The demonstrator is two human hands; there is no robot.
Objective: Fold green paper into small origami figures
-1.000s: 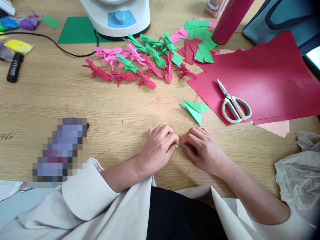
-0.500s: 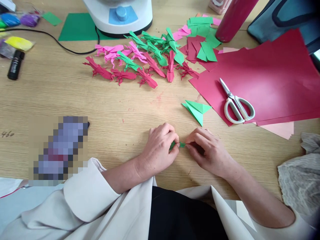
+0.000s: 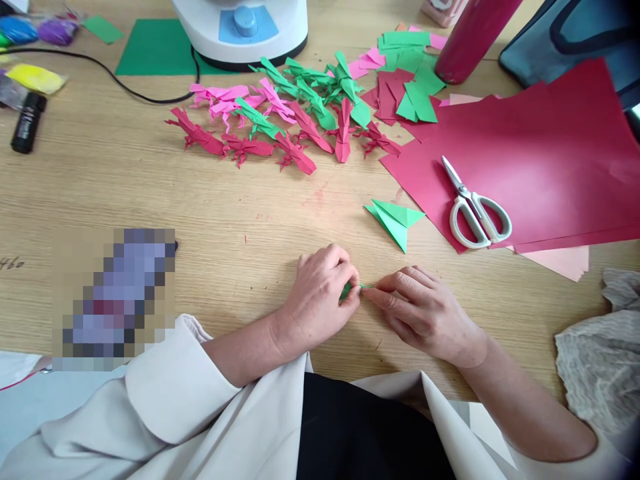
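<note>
A small piece of green paper [image 3: 346,291] is mostly hidden inside my left hand [image 3: 323,293], whose fingers are curled and pinched round it. Just right of it, my right hand [image 3: 425,310] pinches the thin green end that sticks out, its fingertips almost touching those of the left. Above the hands lies a folded light green paper [image 3: 397,222] with pointed ends, touched by neither hand. Farther back, folded red figures [image 3: 299,157], pink figures [image 3: 223,100] and green figures [image 3: 313,100] sit in a loose group.
Scissors [image 3: 473,207] rest on large red sheets [image 3: 545,147] at the right. Cut green paper pieces [image 3: 417,100] and a dark red bottle [image 3: 473,40] stand behind. At the left are a blurred phone [image 3: 123,287] and a black marker [image 3: 29,123]; a white appliance [image 3: 245,40] is at the back.
My right hand has shifted slightly left and turned, with its fingers straighter and its fingertips nearer my left hand. Less of the green end shows between the hands. The view has moved slightly.
</note>
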